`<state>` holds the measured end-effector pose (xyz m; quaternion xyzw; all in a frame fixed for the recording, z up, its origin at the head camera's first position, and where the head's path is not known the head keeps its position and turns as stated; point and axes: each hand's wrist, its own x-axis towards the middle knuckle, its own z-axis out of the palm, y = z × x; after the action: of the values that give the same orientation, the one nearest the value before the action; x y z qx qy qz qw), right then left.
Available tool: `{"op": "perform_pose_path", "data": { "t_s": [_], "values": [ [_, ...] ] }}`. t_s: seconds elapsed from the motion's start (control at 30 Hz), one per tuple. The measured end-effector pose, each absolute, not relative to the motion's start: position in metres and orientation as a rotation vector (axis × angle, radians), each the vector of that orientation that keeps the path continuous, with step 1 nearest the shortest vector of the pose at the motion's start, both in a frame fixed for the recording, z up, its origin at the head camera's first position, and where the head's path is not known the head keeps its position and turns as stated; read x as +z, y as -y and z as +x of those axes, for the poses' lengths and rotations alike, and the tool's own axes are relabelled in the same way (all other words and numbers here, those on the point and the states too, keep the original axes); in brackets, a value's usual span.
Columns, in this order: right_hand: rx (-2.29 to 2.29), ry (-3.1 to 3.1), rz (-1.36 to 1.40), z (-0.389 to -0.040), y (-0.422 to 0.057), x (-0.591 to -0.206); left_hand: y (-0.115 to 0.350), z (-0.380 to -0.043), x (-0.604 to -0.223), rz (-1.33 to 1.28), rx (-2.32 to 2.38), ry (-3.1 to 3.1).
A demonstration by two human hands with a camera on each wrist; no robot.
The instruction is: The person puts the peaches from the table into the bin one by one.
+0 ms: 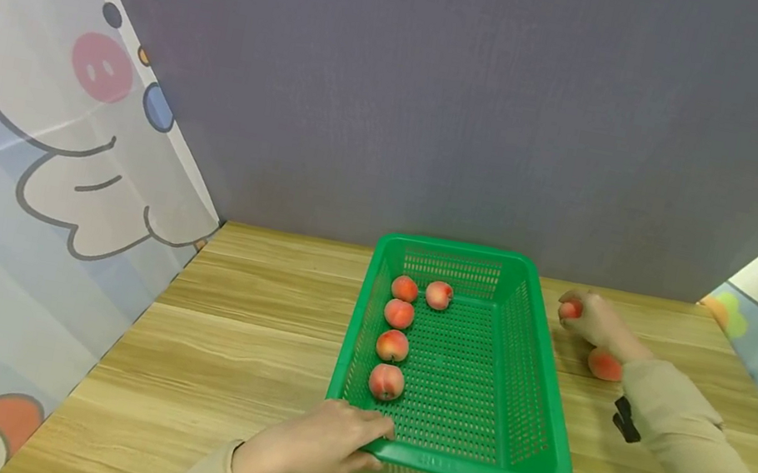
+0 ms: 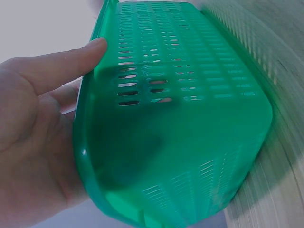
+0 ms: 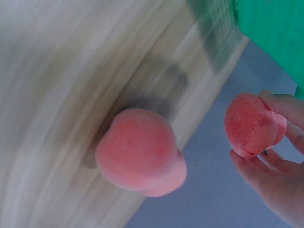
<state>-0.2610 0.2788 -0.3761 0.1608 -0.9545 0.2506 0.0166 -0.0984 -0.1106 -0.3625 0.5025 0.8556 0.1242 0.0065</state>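
Observation:
A green plastic basket (image 1: 445, 465) stands on the table, its near rim held by my left hand (image 1: 324, 438). In the left wrist view the thumb (image 2: 78, 59) lies along one side of the rim and the other fingers are on the opposite side. Several peaches (image 1: 393, 346) form a column along the basket's left wall, and one more peach (image 1: 439, 295) sits right of the farthest. Beyond the basket's right side, my right hand (image 1: 589, 317) pinches a peach (image 3: 251, 124) between thumb and fingers. Another peach (image 1: 605, 364) rests on the table beneath the right wrist.
The wooden table (image 1: 245, 306) extends to both sides of the basket. A dark grey panel (image 1: 446, 113) rises at its back edge. Cartoon-printed curtains (image 1: 7, 146) hang at the left and right.

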Motion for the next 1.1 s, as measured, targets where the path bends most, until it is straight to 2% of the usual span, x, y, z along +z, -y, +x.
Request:
{"op": "perform_pose_path", "data": {
  "t_s": [1.1],
  "values": [
    [0.535, 2.811, 0.652, -0.273, -0.261, -0.309, 0.111, -0.099, -0.362, 1.564, 0.393, -2.664]
  ]
}}
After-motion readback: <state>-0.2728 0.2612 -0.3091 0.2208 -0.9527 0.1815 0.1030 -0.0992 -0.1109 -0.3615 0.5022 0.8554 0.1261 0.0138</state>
